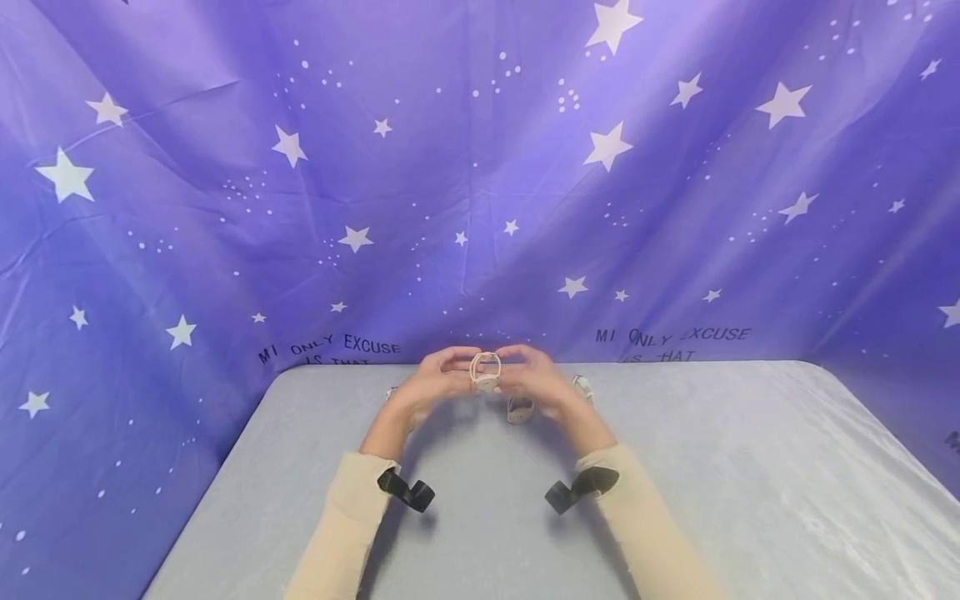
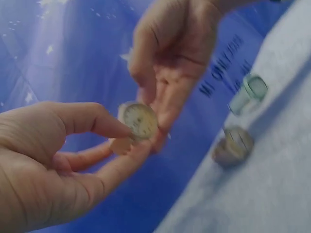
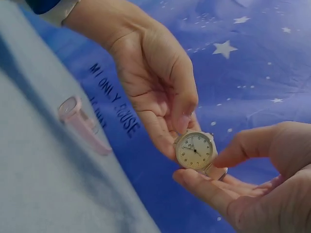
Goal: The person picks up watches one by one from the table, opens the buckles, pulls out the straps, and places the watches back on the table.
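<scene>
Both hands hold a wristwatch (image 1: pixel 487 382) between them, above the back of the table. Its round pale dial (image 3: pixel 195 150) with dark numerals shows plainly in the right wrist view, and its band loops upward in the head view. My left hand (image 1: pixel 433 381) pinches the watch at one side between thumb and fingers. On the opposite side, my right hand (image 1: pixel 542 382) pinches it the same way. Below the right hand a brownish watch (image 2: pixel 233 147) lies on the table, with a green watch (image 2: pixel 250 93) farther right. A pink watch (image 3: pixel 82 125) lies near the left hand, mostly hidden in the head view.
A grey cloth (image 1: pixel 495 517) covers the table. Directly behind its back edge hangs a purple curtain (image 1: pixel 480 167) with white stars and printed words. Black straps (image 1: pixel 408 490) are on both wrists, over beige sleeves (image 1: pixel 337 521).
</scene>
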Motion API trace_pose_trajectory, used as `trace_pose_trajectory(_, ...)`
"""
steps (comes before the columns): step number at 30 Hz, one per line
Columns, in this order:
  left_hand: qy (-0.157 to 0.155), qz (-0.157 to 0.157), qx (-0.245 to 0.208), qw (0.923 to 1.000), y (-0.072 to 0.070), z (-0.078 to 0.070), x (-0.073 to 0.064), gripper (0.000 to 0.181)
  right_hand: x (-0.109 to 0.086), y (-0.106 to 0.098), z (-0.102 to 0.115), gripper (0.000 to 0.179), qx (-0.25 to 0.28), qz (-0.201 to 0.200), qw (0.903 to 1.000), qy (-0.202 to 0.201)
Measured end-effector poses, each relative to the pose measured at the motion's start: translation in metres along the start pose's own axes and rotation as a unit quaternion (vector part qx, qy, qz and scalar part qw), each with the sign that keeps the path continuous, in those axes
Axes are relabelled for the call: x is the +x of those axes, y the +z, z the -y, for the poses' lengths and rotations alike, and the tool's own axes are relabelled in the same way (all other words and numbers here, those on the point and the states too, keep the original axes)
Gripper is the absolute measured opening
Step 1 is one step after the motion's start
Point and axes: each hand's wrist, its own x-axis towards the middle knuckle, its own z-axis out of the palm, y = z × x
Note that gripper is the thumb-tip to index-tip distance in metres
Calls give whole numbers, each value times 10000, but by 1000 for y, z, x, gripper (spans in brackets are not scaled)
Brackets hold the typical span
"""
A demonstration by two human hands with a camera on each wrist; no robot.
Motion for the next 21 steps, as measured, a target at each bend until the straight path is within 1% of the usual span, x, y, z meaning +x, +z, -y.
trace_pose_trajectory(2,-134,84,-155,9998,2,-7,1,61,0,-3,4,56,293,-20,9994,182)
trace_pose_trajectory(4,-171,133,-293,9993,4,-13,1,56,-1,-4,9,52,484,-54,9984,272)
trace_pose_trajectory(6,-136,110,-341,9993,8,-18,1,53,-4,-6,13,50,535,-95,9982,249)
trace_pose_trajectory(9,30,-78,-304,9995,15,-22,1,48,-8,-9,17,51,479,-109,9987,97)
trace_pose_trajectory(14,343,-359,-36,9988,23,-30,-4,46,-18,-13,21,54,334,-133,9992,-201)
trace_pose_trajectory(18,549,-349,109,9978,27,-39,-8,49,-26,-15,29,53,285,-282,9985,-359)
trace_pose_trajectory(21,692,-242,203,9971,27,-47,-11,47,-32,-18,38,50,23,-375,9979,-519)
